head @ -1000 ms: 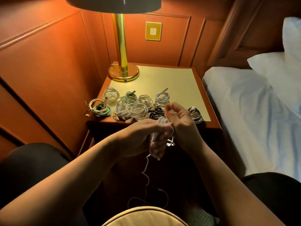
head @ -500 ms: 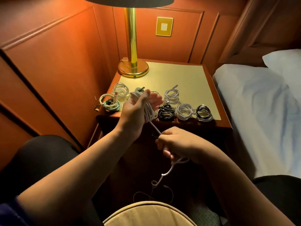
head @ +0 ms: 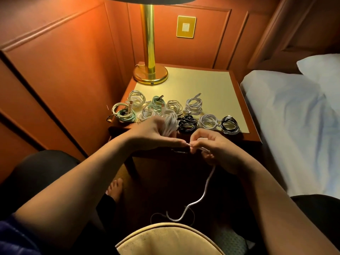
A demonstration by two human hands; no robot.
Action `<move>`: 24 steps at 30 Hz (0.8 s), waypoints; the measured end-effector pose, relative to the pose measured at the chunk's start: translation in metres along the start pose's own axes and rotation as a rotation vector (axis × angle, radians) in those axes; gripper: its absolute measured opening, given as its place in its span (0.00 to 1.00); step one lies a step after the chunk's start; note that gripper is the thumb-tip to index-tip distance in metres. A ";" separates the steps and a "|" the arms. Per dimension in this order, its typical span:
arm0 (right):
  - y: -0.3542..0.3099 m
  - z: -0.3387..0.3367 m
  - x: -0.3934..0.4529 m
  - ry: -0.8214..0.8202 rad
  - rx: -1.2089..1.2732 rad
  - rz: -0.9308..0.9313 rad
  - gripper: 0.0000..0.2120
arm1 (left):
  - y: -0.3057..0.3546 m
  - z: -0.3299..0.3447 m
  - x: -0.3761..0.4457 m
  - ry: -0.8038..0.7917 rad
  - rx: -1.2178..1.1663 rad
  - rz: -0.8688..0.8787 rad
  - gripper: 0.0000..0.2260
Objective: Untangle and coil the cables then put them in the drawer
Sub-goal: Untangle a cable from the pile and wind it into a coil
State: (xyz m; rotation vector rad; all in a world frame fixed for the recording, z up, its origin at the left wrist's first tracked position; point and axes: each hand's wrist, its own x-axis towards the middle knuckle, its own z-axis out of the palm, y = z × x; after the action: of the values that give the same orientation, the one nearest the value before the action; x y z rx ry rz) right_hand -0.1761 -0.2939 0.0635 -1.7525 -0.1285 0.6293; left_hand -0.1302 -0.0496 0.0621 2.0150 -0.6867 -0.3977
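Two hands work just in front of the near edge of the table (head: pixel 211 85). The left hand (head: pixel 154 133) has its fingers curled round a bundle of white loops, the white cable (head: pixel 170 124) being coiled, with its thumb stretched out toward the other hand. The right hand (head: pixel 215 146) pinches the same cable close to the left thumb tip, so the two hands nearly touch. From under the right hand the loose tail of the cable (head: pixel 206 186) hangs down and curls toward the person's lap, ending just above a tan cushion (head: pixel 165 240).

Beyond the hands, on the table, I count about ten finished coils, though a few overlap and the left hand hides part of the row. Just past the fingers of both hands lie a black coil (head: pixel 187 123), a white coil (head: pixel 208 121) and a black-and-white coil (head: pixel 230 125). Farther out and to the left of the left hand sits a green-and-white coil (head: pixel 122 114), with a white coil (head: pixel 137 98), a green coil (head: pixel 158 101) and more white ones (head: pixel 193 105) behind.

A brass lamp (head: pixel 150 72) stands at the far left corner, well apart from the hands. A bed (head: pixel 294 116) lies to the right of the right hand.
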 end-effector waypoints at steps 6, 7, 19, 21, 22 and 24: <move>0.015 -0.032 0.001 0.170 -0.388 0.130 0.24 | -0.025 -0.043 -0.006 0.093 -0.223 -0.159 0.23; 0.019 -0.039 0.000 0.232 -0.285 0.098 0.23 | -0.030 -0.051 -0.008 0.128 -0.250 -0.210 0.22; 0.021 -0.011 0.027 0.333 0.586 -0.118 0.19 | 0.000 0.000 -0.012 -0.600 -1.178 0.134 0.11; 0.032 0.013 0.031 0.330 0.314 0.039 0.20 | 0.015 0.008 -0.003 -0.269 -1.432 0.139 0.07; 0.035 0.027 0.029 0.260 0.183 0.075 0.20 | 0.019 0.009 0.002 -0.041 -1.430 0.129 0.08; 0.030 0.049 0.023 0.102 0.014 0.020 0.21 | 0.016 0.008 0.007 0.321 -1.276 0.074 0.10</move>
State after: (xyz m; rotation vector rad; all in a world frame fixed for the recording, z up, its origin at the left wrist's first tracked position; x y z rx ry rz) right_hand -0.1872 -0.2509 0.0203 -1.7703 -0.0355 0.5534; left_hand -0.1340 -0.0654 0.0716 0.7980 -0.1721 -0.3214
